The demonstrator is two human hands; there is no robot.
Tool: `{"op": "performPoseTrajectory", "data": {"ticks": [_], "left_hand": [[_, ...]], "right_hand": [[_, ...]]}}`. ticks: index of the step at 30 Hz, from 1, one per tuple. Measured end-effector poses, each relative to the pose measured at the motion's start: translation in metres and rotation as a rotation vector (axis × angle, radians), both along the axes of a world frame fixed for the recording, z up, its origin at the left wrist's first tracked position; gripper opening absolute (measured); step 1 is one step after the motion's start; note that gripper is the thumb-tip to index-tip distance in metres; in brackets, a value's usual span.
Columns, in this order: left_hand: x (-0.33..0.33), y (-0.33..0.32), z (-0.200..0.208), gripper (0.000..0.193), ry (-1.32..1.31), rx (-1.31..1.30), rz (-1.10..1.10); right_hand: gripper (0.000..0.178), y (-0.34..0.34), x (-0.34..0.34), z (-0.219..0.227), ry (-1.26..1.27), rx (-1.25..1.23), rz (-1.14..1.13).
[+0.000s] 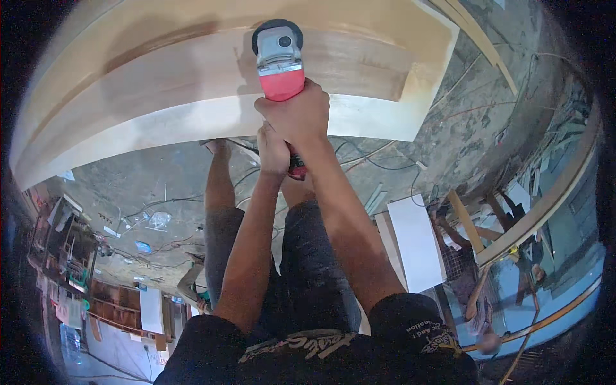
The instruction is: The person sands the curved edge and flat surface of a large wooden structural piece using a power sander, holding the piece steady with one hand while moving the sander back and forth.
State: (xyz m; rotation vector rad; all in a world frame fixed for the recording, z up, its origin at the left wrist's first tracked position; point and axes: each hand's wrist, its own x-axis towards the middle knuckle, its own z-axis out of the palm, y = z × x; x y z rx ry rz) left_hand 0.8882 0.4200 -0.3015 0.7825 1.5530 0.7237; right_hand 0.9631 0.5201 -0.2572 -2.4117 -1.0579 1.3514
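Observation:
Both my hands are wrapped round an angle grinder (pixel 282 80) with a red body, a silver head and a dark round pad. My right hand (pixel 300 112) is closed round the body just behind the head. Behind it, my left hand (pixel 274 151) grips the rear part, where a bit of red casing shows below the fingers. The pad is over a large wooden panel (pixel 369 119) with a pale near edge and a browner band along it. Whether the pad touches the panel cannot be made out. Most of the grinder's handle is hidden by my fingers.
Cables (pixel 372 163) trail over the grey, littered floor (pixel 160 176). Long wooden strips (pixel 484 45) lie beyond the panel's right end. A white board (pixel 416 244) is to my right, with another person (pixel 478 308) farther off. Wooden shelving (pixel 115 301) stands at the lower left.

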Motion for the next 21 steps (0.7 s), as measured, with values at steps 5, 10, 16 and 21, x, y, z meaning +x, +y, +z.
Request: {"op": "performPoseTrajectory", "data": {"ticks": [5,10,16,21], "left_hand": [[0.021,0.002,-0.003,0.062,-0.039,0.003,0.084],[0.038,-0.002,-0.015,0.067,0.02,-0.064,0.096],[0.056,-0.011,-0.006,0.069,-0.046,-0.07,-0.018],[0.069,-0.013,-0.007,0.065,-0.022,-0.072,-0.043]], "right_hand": [[0.042,0.0,0.019,-0.004,0.003,0.015,-0.022],[0.041,-0.001,0.038,-0.001,0.017,0.008,-0.051],[0.037,-0.012,0.061,0.001,-0.011,0.0,-0.102],[0.036,-0.015,0.075,0.001,-0.019,0.02,-0.1]]}}
